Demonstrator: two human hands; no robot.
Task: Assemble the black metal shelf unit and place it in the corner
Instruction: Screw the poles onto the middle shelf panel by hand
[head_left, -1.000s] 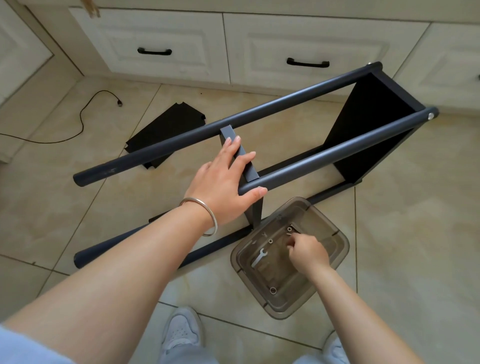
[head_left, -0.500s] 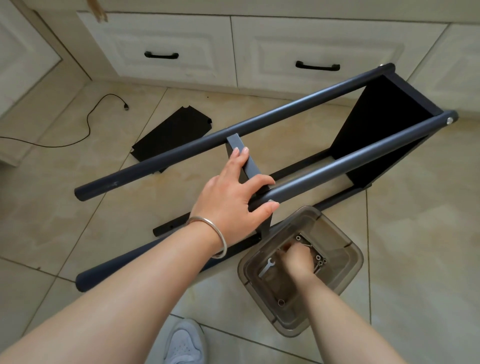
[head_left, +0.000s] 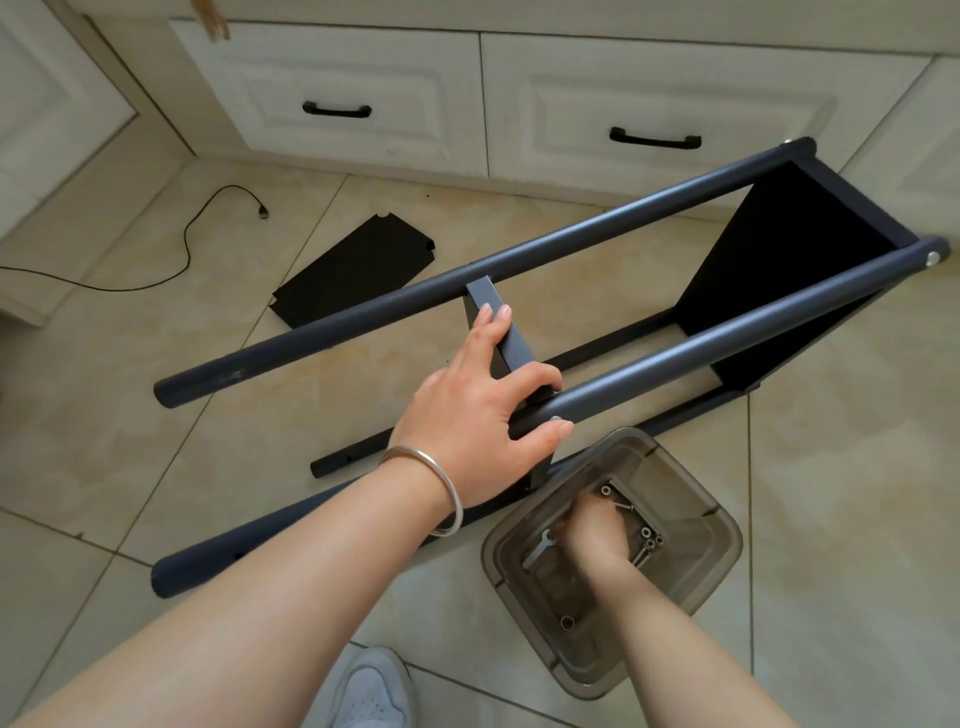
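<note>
Our left hand (head_left: 470, 410) grips the shelf frame's (head_left: 597, 228) crossbar (head_left: 506, 338). Our right hand (head_left: 592, 530) reaches among bolts (head_left: 647, 543) in the tub (head_left: 722, 566); its grasp is hidden. We read no writing.

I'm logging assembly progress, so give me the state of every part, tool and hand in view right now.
shelf frame: lying on its side, part-built
end shelf panel: fitted between the poles
middle shelf panel: gripped on edge between the poles
loose shelf panel: flat on the floor, unfitted
plastic bin: open, holding bolts and wrench
wrench: lying in the bin
left hand: grips the middle panel
right hand: reaching among the bolts, grasp hidden
</note>
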